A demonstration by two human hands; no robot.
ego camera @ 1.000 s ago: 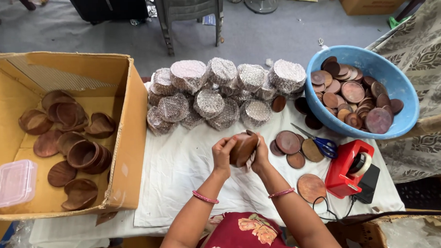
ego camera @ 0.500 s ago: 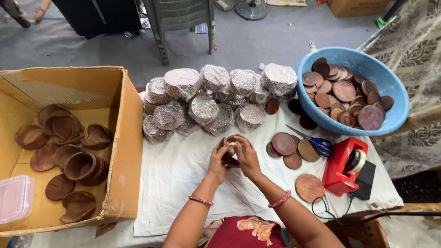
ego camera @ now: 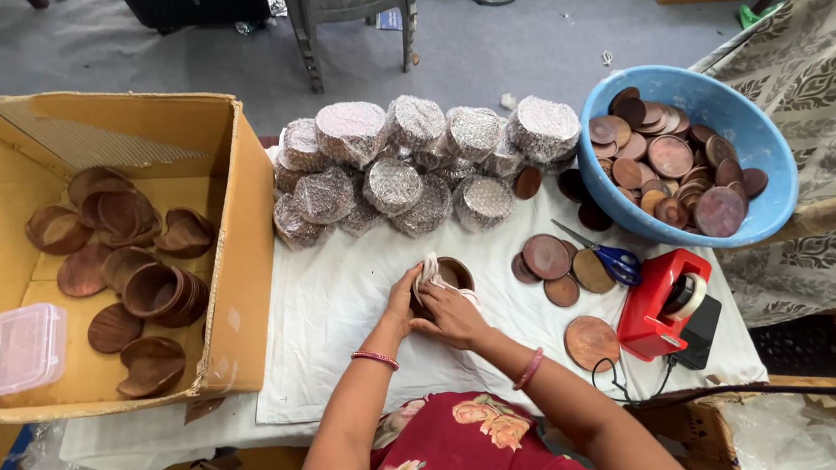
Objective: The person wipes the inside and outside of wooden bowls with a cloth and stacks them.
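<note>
- A white cloth [ego camera: 346,304] is spread over the table, and everything else is laid on it or beside it.
- An open cardboard box [ego camera: 241,271] is set at the left; brown wooden bowls [ego camera: 153,289] are scattered in it, and a clear plastic container [ego camera: 24,348] is lodged in its near corner.
- A blue plastic basin [ego camera: 763,182] is placed at the right, filled with round wooden lids [ego camera: 668,156].
- A heap of bubble-wrapped bundles [ego camera: 406,165] is stacked along the far edge of the cloth, between box and basin.
- A red tape dispenser [ego camera: 661,304] is seen near the right edge, with blue-handled scissors [ego camera: 612,259] and loose wooden discs [ego camera: 546,256] just beside it.
- A small wooden bowl [ego camera: 453,273] is held at the middle of the cloth, close in front of the person.
- The bowl is gripped from the left by the left hand [ego camera: 404,297], fingers curled around its side.
- The bowl's near rim is covered by the right hand [ego camera: 454,316], and a white rag [ego camera: 429,267] is pressed against it.
</note>
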